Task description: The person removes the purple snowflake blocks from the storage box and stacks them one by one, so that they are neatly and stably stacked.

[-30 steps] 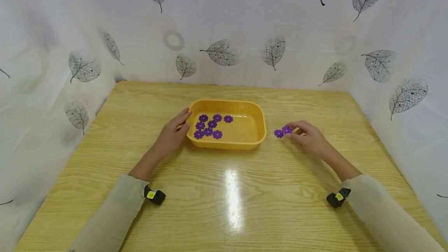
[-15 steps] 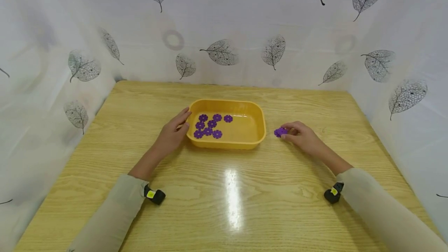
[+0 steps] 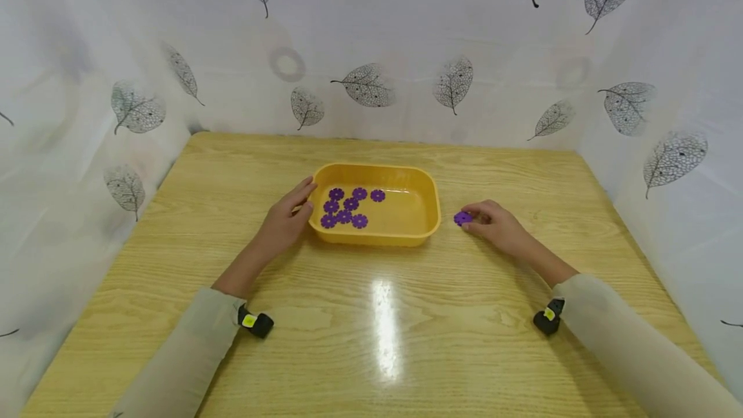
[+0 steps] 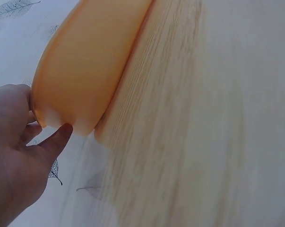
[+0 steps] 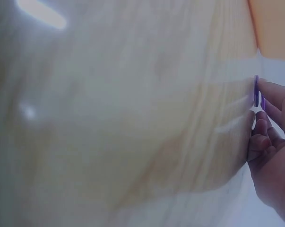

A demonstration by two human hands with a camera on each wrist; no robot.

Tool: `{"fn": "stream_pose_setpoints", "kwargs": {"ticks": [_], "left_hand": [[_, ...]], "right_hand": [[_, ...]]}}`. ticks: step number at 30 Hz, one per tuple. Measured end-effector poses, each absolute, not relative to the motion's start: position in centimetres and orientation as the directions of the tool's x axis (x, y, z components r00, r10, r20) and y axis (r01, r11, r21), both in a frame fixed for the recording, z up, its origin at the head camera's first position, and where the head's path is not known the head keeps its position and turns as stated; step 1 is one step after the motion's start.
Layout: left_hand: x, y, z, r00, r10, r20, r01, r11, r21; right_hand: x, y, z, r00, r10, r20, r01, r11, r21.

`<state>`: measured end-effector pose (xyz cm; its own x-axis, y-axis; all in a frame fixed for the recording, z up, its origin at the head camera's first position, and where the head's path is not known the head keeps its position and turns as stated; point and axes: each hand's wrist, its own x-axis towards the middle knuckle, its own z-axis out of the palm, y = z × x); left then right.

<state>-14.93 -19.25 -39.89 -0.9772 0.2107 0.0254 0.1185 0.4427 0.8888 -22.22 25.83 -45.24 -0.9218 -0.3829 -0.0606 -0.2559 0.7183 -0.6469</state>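
In the head view, my right hand [image 3: 493,228] pinches a purple notched plastic disc [image 3: 462,218] between thumb and fingers, low over the table right of the basin. Its thin edge [image 5: 256,90] shows in the right wrist view, where a second purple sliver appears beside it. At the left end of the yellow basin [image 3: 400,235], my left hand [image 3: 284,221] rests with fairly straight fingers against the wall. The left wrist view shows its thumb on the basin's outer wall [image 4: 90,61]. Several like purple discs [image 3: 351,204] lie in the basin's left half.
The wood-grain table [image 3: 325,328] reaches back to a white curtain [image 3: 400,121] printed with leaves. Black wrist cameras [image 3: 255,323] sit at both cuffs. A bright light reflection lies on the tabletop in front of the basin.
My right hand has moved slightly left with its purple disc, over the disc that lay separately on the table; the two now look like one. The left hand and basin stay put.
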Motion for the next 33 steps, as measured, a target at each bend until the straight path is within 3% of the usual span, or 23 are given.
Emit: {"fn": "stream_pose_setpoints", "kwargs": {"ticks": [11, 22, 33], "left_hand": [[-15.0, -19.3, -40.0, -0.977, 0.210, 0.026, 0.119, 0.444, 0.888], [-16.8, -20.3, -43.6, -0.978, 0.201, 0.055, 0.139, 0.435, 0.890], [-16.8, -20.5, -43.9, -0.976, 0.206, 0.077, 0.165, 0.454, 0.876]], "right_hand": [[-22.4, 25.6, -45.3, -0.920, -0.388, -0.055, -0.270, 0.728, -0.630], [-22.4, 25.6, -45.1, -0.915, -0.399, -0.068, -0.275, 0.737, -0.618], [-22.4, 25.7, -45.3, -0.908, -0.414, -0.057, -0.301, 0.741, -0.600]]}}
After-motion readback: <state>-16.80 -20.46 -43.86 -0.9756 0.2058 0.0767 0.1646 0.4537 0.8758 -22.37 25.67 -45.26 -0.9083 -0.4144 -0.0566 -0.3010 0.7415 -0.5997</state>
